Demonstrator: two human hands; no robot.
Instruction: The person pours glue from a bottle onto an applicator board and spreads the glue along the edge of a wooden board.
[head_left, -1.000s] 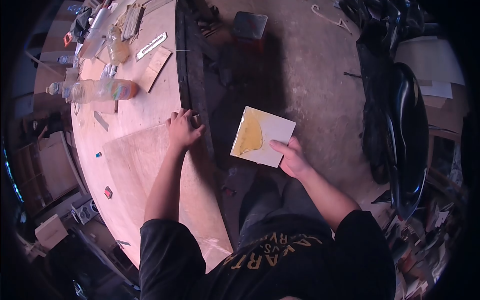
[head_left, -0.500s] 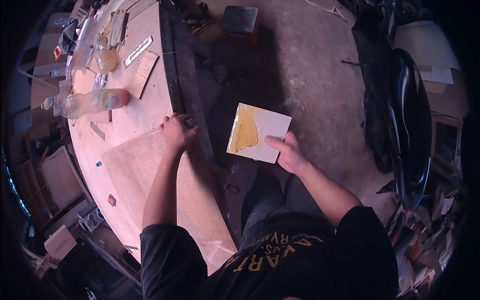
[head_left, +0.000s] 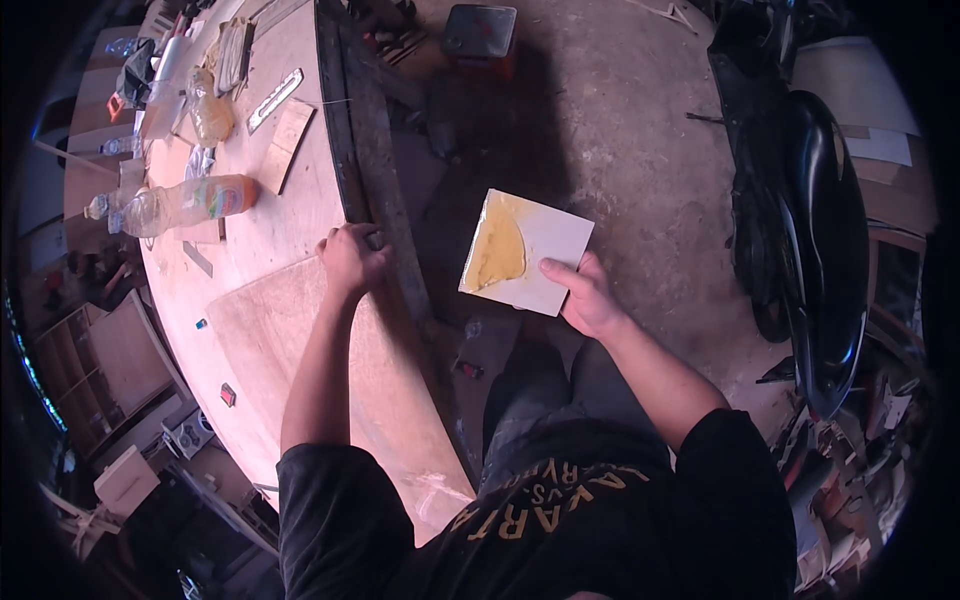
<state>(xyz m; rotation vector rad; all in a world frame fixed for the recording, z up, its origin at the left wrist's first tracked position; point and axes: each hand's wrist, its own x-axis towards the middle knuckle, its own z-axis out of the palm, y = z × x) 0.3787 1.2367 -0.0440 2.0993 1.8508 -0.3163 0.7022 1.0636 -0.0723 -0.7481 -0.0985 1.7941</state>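
My right hand [head_left: 590, 295] holds a white square board [head_left: 548, 245] by its near right corner, thumb on top. Yellow paste [head_left: 500, 248] covers the board's left part. My left hand [head_left: 353, 260] rests with curled fingers at the edge of the workbench [head_left: 290, 220], by the far corner of a thin wooden sheet [head_left: 290, 340]. Something small and dark shows at its fingers, too small to name. The board is over the gap to the right of the bench, apart from my left hand.
Bottles [head_left: 215, 198] [head_left: 210, 110], a wood offcut [head_left: 290, 138] and a slotted metal piece [head_left: 275, 100] lie on the bench's far part. A square tin [head_left: 480, 33] stands on the floor ahead. A black motorcycle [head_left: 815, 250] is at the right.
The view has shifted, moving the bench items left in the picture. My right hand has raised the board slightly and moved it a little right since half a second ago.
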